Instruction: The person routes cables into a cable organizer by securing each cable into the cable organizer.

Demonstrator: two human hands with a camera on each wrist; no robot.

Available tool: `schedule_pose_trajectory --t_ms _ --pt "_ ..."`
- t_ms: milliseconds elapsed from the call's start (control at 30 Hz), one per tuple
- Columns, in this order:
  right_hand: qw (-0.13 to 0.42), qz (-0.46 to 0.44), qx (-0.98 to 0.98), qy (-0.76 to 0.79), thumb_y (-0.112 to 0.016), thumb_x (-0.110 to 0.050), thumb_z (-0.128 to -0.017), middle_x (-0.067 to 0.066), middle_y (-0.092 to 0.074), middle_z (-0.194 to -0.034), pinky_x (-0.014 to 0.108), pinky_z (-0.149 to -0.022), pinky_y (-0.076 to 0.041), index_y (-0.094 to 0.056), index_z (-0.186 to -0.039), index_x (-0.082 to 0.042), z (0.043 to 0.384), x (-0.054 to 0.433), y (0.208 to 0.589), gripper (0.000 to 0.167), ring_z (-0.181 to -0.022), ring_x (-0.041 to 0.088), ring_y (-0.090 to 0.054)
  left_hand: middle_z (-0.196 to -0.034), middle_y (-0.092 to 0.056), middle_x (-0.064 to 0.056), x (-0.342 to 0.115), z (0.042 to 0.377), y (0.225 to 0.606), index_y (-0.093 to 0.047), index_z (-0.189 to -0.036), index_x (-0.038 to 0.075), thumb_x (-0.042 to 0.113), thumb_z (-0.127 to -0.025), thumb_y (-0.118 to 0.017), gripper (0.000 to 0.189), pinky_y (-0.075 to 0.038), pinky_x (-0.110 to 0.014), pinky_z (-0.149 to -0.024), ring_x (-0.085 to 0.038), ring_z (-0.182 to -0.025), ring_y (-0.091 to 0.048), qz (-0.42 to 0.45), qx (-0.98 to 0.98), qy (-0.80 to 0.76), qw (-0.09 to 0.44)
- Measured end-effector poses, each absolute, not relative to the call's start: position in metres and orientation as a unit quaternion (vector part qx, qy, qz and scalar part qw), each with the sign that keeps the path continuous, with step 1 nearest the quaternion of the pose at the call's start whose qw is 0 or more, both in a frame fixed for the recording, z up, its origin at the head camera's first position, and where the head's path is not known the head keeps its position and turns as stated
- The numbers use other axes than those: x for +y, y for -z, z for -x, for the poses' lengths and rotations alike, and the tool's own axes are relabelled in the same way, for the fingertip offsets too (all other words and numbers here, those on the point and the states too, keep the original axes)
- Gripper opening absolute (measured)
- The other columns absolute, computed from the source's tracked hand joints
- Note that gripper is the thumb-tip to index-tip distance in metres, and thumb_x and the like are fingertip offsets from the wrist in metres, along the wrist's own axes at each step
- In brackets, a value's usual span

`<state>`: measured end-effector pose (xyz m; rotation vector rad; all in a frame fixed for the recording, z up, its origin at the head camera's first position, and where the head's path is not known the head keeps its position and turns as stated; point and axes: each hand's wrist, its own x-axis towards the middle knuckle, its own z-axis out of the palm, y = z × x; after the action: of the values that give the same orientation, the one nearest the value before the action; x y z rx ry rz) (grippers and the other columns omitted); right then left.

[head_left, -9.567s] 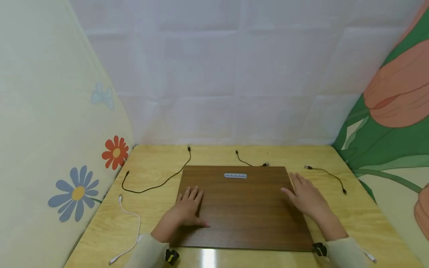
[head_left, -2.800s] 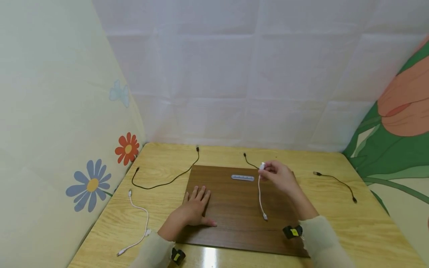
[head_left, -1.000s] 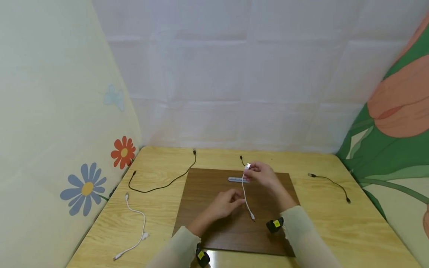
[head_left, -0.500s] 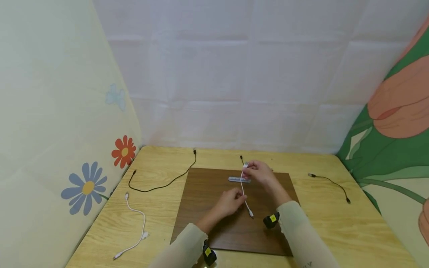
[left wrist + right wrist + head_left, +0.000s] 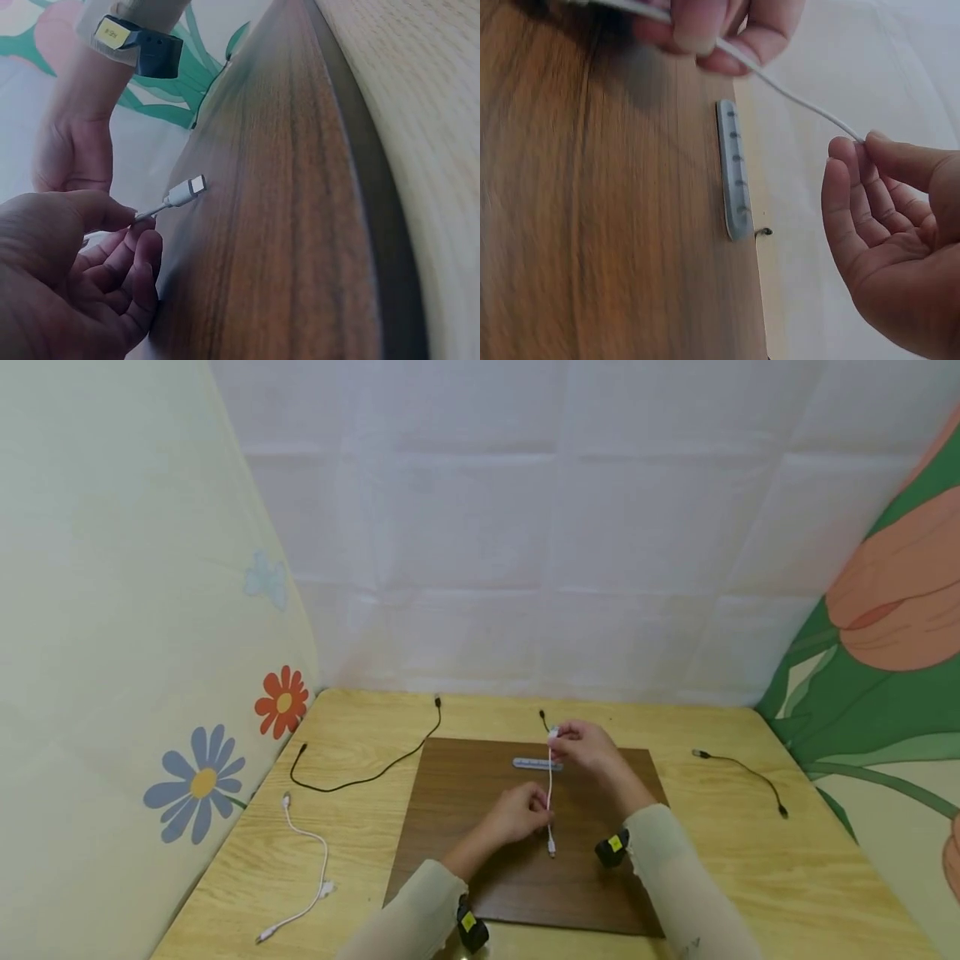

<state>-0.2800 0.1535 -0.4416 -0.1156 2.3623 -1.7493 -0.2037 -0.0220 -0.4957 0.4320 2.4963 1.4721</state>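
Observation:
A short white USB cable (image 5: 550, 789) is stretched between my hands above a brown wooden board (image 5: 442, 835). The thumb and fingertips of my right hand (image 5: 588, 748) pinch its upper end by the larger plug. Lower down, my left hand (image 5: 516, 815) pinches the cord between thumb and forefinger. Just past those fingers the smaller plug (image 5: 182, 192) sticks out over the board in the left wrist view. A grey-blue slotted cable holder strip (image 5: 736, 176) lies along the board's far edge, its slots showing no cables, partly behind the right fingers in the head view.
A long black cable (image 5: 375, 774) lies left of the board, with another white cable (image 5: 324, 852) nearer. One black cable (image 5: 750, 770) is at the right; behind the board, the end of another black cable (image 5: 542, 715) shows. Fabric walls enclose the table (image 5: 787, 877).
Earlier both hands lay at the board and the white cable was on the table at right. The right hand lifted it over the board; the left hand then left the board and pinched its lower part.

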Motion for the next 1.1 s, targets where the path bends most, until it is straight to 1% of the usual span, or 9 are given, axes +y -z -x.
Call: schedule_pose_trajectory --t_ms 133,267,433,600,733,867,1033,1100 --pt "0.093 0.062 0.823 0.557 -0.066 -0.007 -0.098 0.014 -0.072 -0.093 0.048 -0.088 -0.057 -0.061 -0.107 0.005 0.282 0.158 0.441 0.016 -0.083 0.021 -0.072 -0.070 -0.061 0.005 -0.021 0.204 0.494 -0.062 -0.084 0.009 0.010 -0.089 -0.074 0.013 -0.042 -0.021 -0.053 -0.007 -0.060 -0.054 -0.149 0.860 -0.474 0.118" --pt "0.086 0.076 0.847 0.520 -0.068 -0.008 -0.096 0.014 -0.071 -0.094 0.042 -0.081 -0.059 -0.062 -0.106 0.005 0.284 0.160 0.441 0.017 -0.083 0.023 -0.072 -0.068 -0.059 0.005 -0.019 0.206 0.494 -0.063 -0.080 0.010 0.012 -0.087 -0.076 0.016 -0.041 -0.021 -0.053 -0.007 -0.060 -0.052 -0.154 0.871 -0.451 0.118" --pt "0.081 0.082 0.871 0.478 -0.068 -0.009 -0.096 0.014 -0.070 -0.093 0.036 -0.075 -0.058 -0.062 -0.104 0.003 0.288 0.159 0.447 0.016 -0.081 0.021 -0.070 -0.068 -0.058 0.006 -0.018 0.206 0.496 -0.062 -0.078 0.011 0.014 -0.086 -0.077 0.017 -0.041 -0.021 -0.054 -0.006 -0.060 -0.050 -0.160 0.887 -0.418 0.110" --pt "0.083 0.082 0.891 0.439 -0.067 -0.009 -0.096 0.013 -0.070 -0.092 0.032 -0.071 -0.055 -0.064 -0.106 0.004 0.295 0.160 0.456 0.017 -0.079 0.018 -0.068 -0.067 -0.057 0.008 -0.014 0.204 0.491 -0.061 -0.076 0.012 0.013 -0.085 -0.076 0.018 -0.042 -0.021 -0.055 -0.006 -0.060 -0.050 -0.171 0.905 -0.376 0.107" --pt "0.089 0.081 0.898 0.423 -0.068 -0.011 -0.096 0.013 -0.070 -0.094 0.032 -0.071 -0.053 -0.065 -0.106 0.003 0.299 0.158 0.465 0.018 -0.082 0.019 -0.066 -0.067 -0.057 0.006 -0.014 0.203 0.488 -0.061 -0.076 0.012 0.013 -0.085 -0.076 0.018 -0.042 -0.021 -0.054 -0.007 -0.060 -0.050 -0.173 0.918 -0.340 0.110" --pt "0.081 0.087 0.908 0.402 -0.070 -0.014 -0.096 0.011 -0.069 -0.096 0.033 -0.073 -0.051 -0.066 -0.103 0.000 0.302 0.157 0.473 0.016 -0.085 0.021 -0.063 -0.066 -0.055 0.005 -0.013 0.205 0.487 -0.060 -0.075 0.013 0.016 -0.085 -0.077 0.020 -0.041 -0.021 -0.052 -0.009 -0.059 -0.050 -0.173 0.933 -0.296 0.109" --pt "0.076 0.092 0.917 0.380 -0.070 -0.015 -0.095 0.009 -0.067 -0.093 0.034 -0.073 -0.048 -0.064 -0.098 -0.004 0.305 0.160 0.480 0.014 -0.084 0.022 -0.059 -0.061 -0.054 0.007 -0.008 0.208 0.487 -0.059 -0.067 0.016 0.020 -0.081 -0.077 0.023 -0.039 -0.023 -0.052 -0.010 -0.057 -0.049 -0.183 0.948 -0.246 0.084" --pt "0.079 0.094 0.917 0.379 -0.070 -0.015 -0.096 0.010 -0.065 -0.094 0.035 -0.074 -0.047 -0.063 -0.099 -0.003 0.305 0.161 0.482 0.014 -0.084 0.022 -0.058 -0.059 -0.053 0.007 -0.006 0.208 0.486 -0.059 -0.063 0.017 0.020 -0.078 -0.077 0.024 -0.038 -0.023 -0.051 -0.010 -0.056 -0.048 -0.183 0.950 -0.240 0.079"
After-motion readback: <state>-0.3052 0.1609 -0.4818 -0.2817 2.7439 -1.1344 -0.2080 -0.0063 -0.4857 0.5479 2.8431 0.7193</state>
